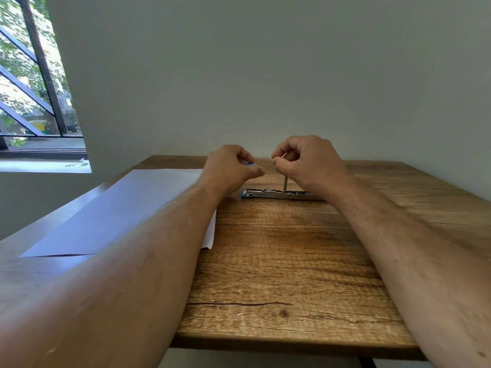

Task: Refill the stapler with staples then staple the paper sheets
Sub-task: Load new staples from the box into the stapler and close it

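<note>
The stapler (276, 194) lies opened flat on the wooden table (279, 261), its metal staple channel facing up and a blue base edge at its left end. A thin metal rod (285, 182) stands up from it. My right hand (308, 160) hovers just above, pinching a thin pale strip (283, 155), apparently staples, between thumb and fingers. My left hand (231, 167) is left of the stapler with its fingers curled round a small bluish-white item (250, 164), mostly hidden. White paper sheets (127, 208) lie on the table's left side, partly under my left forearm.
The table stands against a plain wall, and a window (32, 83) is at the far left. The table's near edge (292, 343) runs across the bottom of the view. Bare wood shows between my forearms in front of the stapler.
</note>
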